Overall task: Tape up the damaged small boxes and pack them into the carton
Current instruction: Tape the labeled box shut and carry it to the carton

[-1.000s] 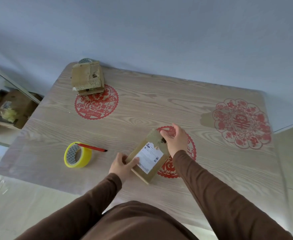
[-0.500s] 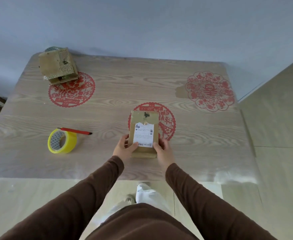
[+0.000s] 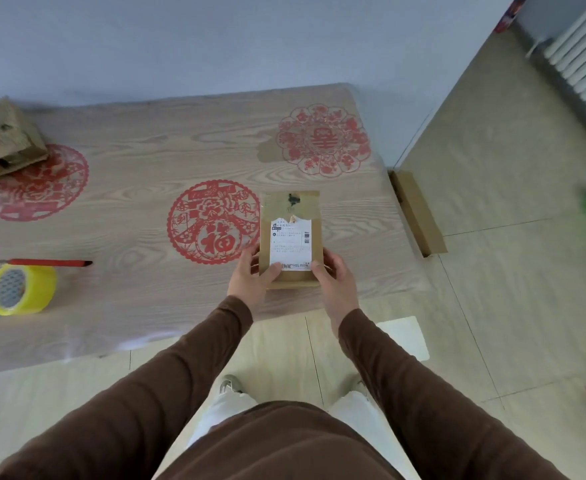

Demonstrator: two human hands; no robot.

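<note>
Both hands grip a labelled small box [image 3: 289, 237].
Left hand [image 3: 250, 278] and right hand [image 3: 333, 277] clasp its near corners, thumbs on top, over the counter [image 3: 146, 188].

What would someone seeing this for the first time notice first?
Probably the small box with its white label, gripped at its near end by the left hand and right hand over the table's near edge. Next, the yellow tape roll at the left, by a red pen.
</note>
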